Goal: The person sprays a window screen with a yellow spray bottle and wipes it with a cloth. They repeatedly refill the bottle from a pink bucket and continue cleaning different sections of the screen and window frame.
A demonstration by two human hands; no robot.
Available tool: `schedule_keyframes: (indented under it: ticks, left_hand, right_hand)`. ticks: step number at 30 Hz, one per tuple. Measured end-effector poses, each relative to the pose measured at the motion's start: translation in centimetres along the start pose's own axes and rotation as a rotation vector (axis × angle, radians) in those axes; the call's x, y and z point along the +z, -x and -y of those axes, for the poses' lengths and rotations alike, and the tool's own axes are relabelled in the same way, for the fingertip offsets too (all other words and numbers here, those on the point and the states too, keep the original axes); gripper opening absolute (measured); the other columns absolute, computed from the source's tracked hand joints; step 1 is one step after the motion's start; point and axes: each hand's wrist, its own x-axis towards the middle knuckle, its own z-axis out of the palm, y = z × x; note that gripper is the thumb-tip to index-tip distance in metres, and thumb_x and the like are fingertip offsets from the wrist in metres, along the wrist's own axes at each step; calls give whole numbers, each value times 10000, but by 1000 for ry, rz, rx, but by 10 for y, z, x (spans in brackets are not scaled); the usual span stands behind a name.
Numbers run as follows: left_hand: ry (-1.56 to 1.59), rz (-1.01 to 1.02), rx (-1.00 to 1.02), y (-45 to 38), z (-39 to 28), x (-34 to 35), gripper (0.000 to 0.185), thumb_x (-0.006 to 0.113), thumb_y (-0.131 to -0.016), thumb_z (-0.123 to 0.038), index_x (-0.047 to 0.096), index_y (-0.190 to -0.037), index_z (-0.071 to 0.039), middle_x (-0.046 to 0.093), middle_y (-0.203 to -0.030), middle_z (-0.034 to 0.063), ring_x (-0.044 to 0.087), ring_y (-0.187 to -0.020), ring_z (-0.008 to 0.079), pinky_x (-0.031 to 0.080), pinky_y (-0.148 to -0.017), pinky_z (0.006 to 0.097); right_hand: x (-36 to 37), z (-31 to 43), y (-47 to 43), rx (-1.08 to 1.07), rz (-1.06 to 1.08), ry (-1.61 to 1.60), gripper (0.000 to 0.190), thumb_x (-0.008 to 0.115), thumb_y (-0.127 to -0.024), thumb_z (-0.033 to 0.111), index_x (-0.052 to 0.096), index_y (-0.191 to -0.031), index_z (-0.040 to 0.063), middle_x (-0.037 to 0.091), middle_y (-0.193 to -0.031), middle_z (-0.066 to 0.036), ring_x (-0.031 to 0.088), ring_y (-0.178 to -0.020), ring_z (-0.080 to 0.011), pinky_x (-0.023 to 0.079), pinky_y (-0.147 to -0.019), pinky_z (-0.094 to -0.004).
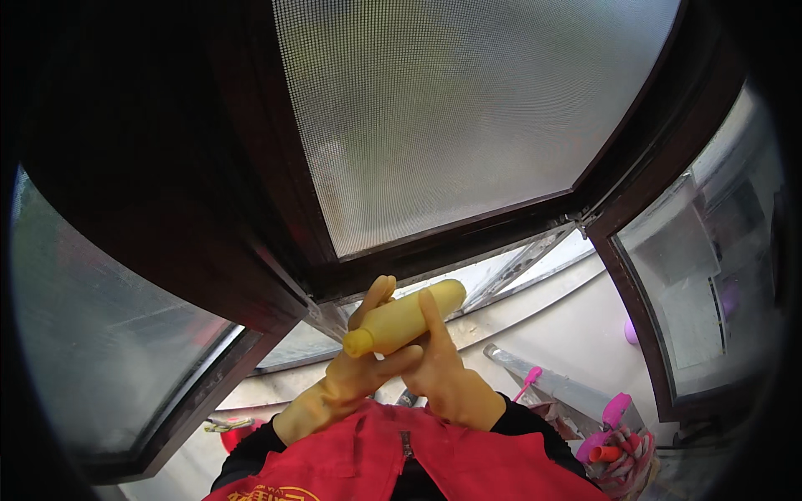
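Both of my hands wear yellow rubber gloves and hold a yellow plastic bottle (398, 327) in front of my chest. The bottle lies tilted, its capped end to the lower left and its rounded base to the upper right. My left hand (351, 376) supports it from behind and below, with fingertips showing above its far side. My right hand (446, 376) grips it nearer the base, one finger laid across the front. Just beyond the bottle is the bottom rail of a dark-framed mesh window screen (463, 125).
Dark-framed glass sashes stand swung inward, a left sash (119, 338) and a right sash (689, 269). At lower right are a pink-handled tool (617, 410), an orange tube end (605, 454) and crumpled cloth (633, 466). Something red (238, 434) sits at lower left.
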Motion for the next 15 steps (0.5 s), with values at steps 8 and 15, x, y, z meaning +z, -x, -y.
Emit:
schedule_keyframes:
  ticks: [8,15]
  left_hand:
    - [-63,-240,198,41,-3,-47,571,796,-846,28,542,-1355,-26,696,-1247,181,686,-1116,258,547,-1003,386]
    - [197,-441,-396,128,-35,-64,594,797,-821,52,554,-1356,-38,672,-1278,178,690,-1084,251,566,-978,392]
  right_hand:
    - [-3,41,-12,-225,205,1381,360,665,-1059,268,724,-1294,1,777,-1169,-103,724,-1095,-209,556,-988,-336]
    - [84,-17,-59,-1061,238,1329,505,694,-991,36,525,-1467,40,642,-1365,-155,632,-1260,-287,463,-1120,-411]
